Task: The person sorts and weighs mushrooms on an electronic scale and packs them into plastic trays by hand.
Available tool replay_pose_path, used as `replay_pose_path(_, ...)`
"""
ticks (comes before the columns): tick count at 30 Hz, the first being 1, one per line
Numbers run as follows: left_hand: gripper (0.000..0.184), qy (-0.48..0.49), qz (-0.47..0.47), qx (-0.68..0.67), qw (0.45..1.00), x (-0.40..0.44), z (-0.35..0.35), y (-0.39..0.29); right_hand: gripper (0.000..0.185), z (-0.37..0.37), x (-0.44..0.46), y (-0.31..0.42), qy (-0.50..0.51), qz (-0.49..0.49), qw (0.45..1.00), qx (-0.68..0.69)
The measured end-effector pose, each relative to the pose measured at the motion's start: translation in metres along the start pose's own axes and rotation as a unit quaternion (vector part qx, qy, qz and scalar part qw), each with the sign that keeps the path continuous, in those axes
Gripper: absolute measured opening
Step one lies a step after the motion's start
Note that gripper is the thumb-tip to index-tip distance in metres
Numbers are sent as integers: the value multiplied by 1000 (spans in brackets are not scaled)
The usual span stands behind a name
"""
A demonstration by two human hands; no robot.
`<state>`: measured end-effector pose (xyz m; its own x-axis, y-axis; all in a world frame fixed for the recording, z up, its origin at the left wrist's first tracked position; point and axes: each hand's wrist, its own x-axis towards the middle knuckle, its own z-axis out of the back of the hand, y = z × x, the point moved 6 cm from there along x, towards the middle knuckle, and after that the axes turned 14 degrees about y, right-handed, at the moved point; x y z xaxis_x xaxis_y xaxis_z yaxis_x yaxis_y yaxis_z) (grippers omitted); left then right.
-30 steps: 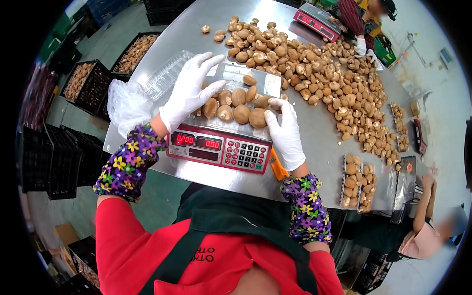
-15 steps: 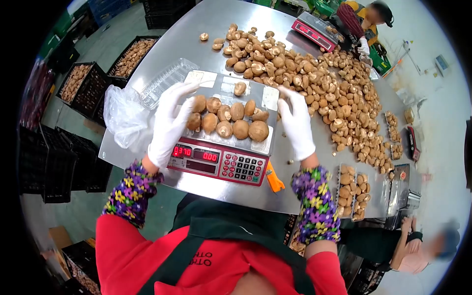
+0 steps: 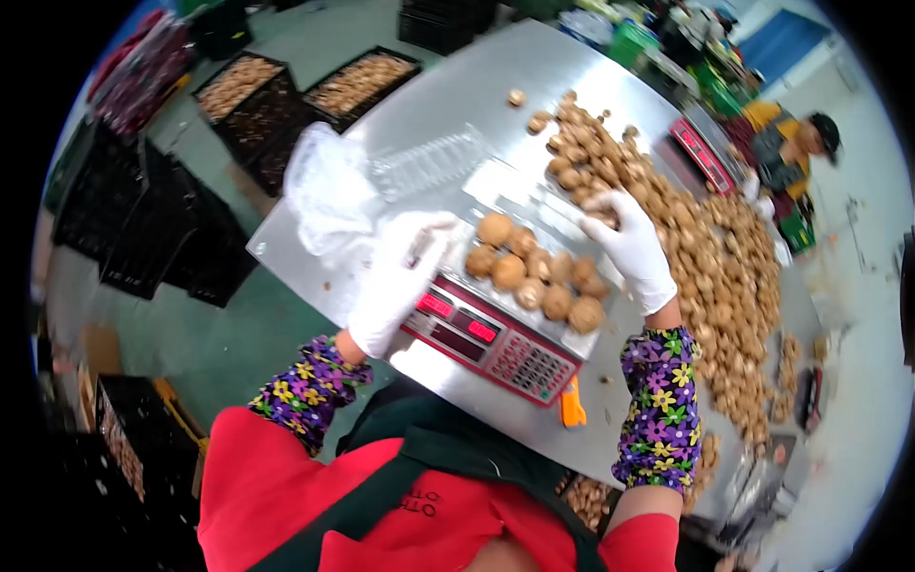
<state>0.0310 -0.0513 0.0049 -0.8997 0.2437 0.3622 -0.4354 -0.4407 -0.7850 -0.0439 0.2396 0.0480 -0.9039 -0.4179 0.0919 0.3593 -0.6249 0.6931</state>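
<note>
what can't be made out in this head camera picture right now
All in the head view:
Scale display: exact digits, smeared by blur.
Keypad: labels, too small and blurred.
Right hand: whether it grips anything, obscured by its fingers and blur.
Left hand: what its palm touches, hidden by the hand itself.
Lower mushrooms: how many, partly hidden by the table.

Mushrooms [image 3: 509, 273] on scale [image 3: 524, 367], scale near table's [image 3: 467, 100] front edge. Bag [image 3: 329, 191] and tray [image 3: 429, 164] behind-left of scale, mushroom pile [image 3: 710, 276] to its right. Crates [image 3: 262, 126] off table's left side.
</note>
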Motion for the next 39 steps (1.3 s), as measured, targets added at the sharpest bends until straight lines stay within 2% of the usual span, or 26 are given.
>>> replay_pose_path(1,25,-2,-18,39,999,4,-2,-1,20,1,-11,22,-2,20,1000,-15)
replay_pose_path(3,27,-15,-24,-29,999,11,-14,6,24,-8,-27,54,23,28,999,-8)
replay_pose_path(5,26,2,-33,-30,999,14,-21,-4,28,-29,-34,59,77,33,987,-134)
replay_pose_path(7,25,-7,-10,-59,998,12,-25,-7,32,-44,-46,53,52,35,982,-180)
replay_pose_path(8,24,-13,-9,-78,997,10,-24,-7,37,-37,-51,58,21,58,984,-168)
replay_pose_path(11,22,-42,-2,-117,992,2,-9,-3,28,-1,-89,63,-115,41,992,-21)
replay_pose_path(12,22,-49,27,-161,985,-2,-2,1,24,5,-107,58,-151,1,989,1)
replay_pose_path(13,22,-62,50,-147,986,-7,9,3,21,8,-127,53,-183,-38,982,26)
replay_pose_path(19,19,-201,72,-154,965,-33,66,33,18,-36,-252,-20,-248,-191,946,82)
replay_pose_path(23,19,-222,53,-163,960,-34,73,29,17,-66,-304,-51,-287,-248,907,182)
replay_pose_path(25,20,-201,67,-142,967,-34,70,30,16,-68,-319,-57,-287,-272,903,168)
replay_pose_path(27,21,-164,84,-88,979,-29,62,27,15,-61,-311,-37,-285,-273,915,87)
replay_pose_path(32,28,-144,109,-163,970,-24,48,34,8,-42,-315,-60,-326,-266,907,-21)
replay_pose_path(38,26,-132,127,-170,968,-14,35,47,10,45,-315,-174,-369,-334,850,-174)
replay_pose_path(39,26,-130,124,-170,969,-12,33,44,13,60,-312,-195,-368,-370,845,-120)
